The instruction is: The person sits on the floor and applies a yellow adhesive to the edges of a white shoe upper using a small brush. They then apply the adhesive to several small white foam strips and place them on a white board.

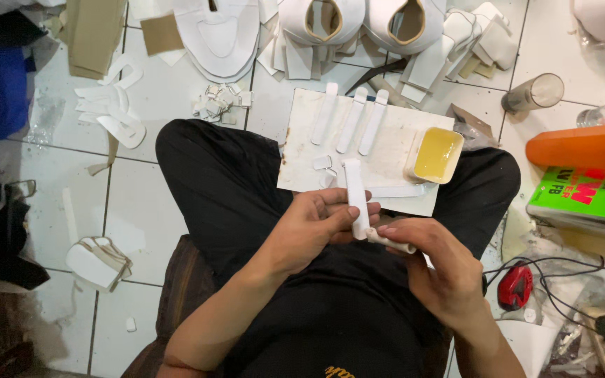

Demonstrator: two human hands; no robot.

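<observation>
Left hand: closed around a white strip, thumb pinning it upright so its face is exposed for work.
Right hand: fingers curled on a small white applicator, tip touching the strip's lower end.
Board: on the lap at 12 o'clock of the hands; three more strips lie side by side, apart.
Glue tub: at 1 o'clock, on the board's edge, near the applicator hand.
</observation>
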